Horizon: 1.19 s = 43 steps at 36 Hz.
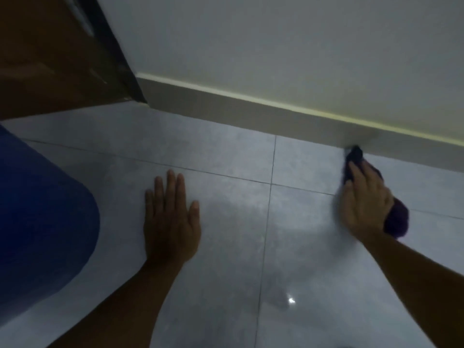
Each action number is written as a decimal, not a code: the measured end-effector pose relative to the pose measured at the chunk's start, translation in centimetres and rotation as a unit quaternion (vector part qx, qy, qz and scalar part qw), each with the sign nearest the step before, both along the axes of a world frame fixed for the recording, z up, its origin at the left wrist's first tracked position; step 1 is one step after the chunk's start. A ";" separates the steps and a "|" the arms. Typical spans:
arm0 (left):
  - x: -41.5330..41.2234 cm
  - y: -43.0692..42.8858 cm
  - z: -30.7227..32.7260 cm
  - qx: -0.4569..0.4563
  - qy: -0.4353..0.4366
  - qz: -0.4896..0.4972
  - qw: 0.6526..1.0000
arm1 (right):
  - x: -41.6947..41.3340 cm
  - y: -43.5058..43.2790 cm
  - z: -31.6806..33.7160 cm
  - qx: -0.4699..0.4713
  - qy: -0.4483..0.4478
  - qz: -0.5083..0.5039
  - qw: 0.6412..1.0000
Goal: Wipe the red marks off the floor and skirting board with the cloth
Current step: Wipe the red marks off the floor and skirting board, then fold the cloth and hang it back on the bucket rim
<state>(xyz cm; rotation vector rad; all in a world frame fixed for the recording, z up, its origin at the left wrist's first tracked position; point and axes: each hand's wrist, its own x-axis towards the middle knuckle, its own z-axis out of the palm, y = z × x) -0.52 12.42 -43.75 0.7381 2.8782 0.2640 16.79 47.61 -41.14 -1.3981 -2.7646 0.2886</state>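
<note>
My right hand (365, 202) grips a dark purple cloth (396, 219), and the cloth's front tip (355, 153) presses where the floor meets the grey skirting board (226, 106). A faint smudge shows on the skirting board just above the cloth tip. My left hand (170, 217) lies flat and open on the pale tiled floor (226, 159), fingers spread, well to the left of the cloth. No red marks are clearly visible in this dim view.
A brown wooden door (57, 54) with a dark frame edge stands at the upper left, meeting the skirting board's left end. My knee in blue fabric (37, 217) fills the left side. The white wall (276, 46) rises above the skirting board.
</note>
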 end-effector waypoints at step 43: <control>1.6 -0.8 31.0 0.208 -0.285 -0.080 0.932 | -4.4 -17.8 29.9 -0.441 0.213 0.144 0.860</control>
